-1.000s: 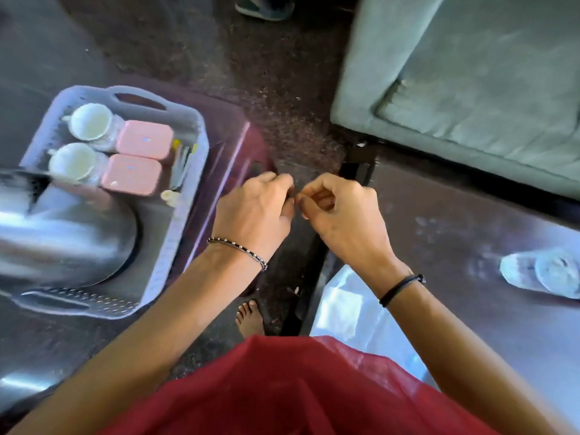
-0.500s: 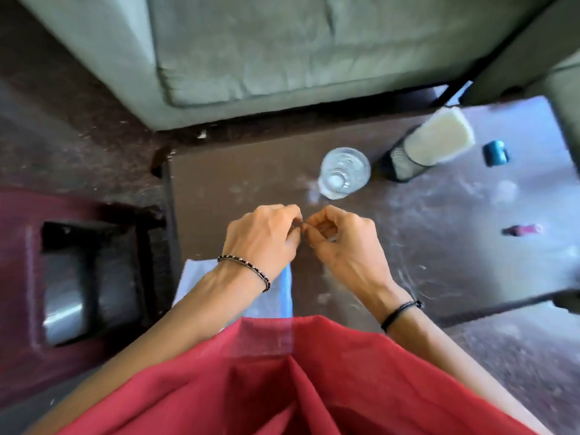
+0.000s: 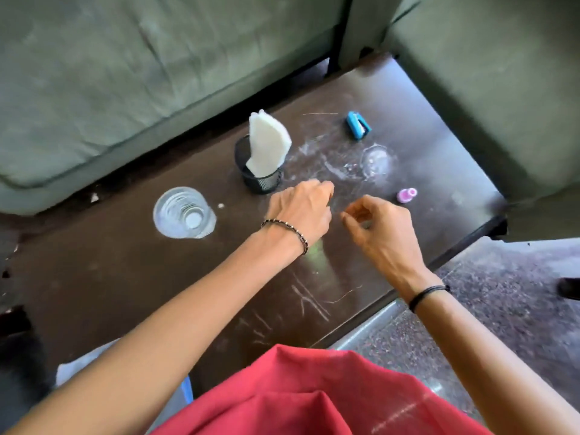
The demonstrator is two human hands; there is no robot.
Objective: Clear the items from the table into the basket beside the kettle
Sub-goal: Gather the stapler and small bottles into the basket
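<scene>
Blue stapler (image 3: 358,124) lies flat, long axis slanting toward the sofa (image 3: 125,73).

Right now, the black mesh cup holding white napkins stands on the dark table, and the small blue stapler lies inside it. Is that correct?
Not quite. In the head view the small blue stapler lies on the dark table, apart from the black mesh cup, not inside it. The cup holds only the white napkins.

One glass (image 3: 184,213), one mesh holder (image 3: 262,174), one stapler (image 3: 357,125), one small bottle (image 3: 406,195), two hands (image 3: 303,211).
</scene>
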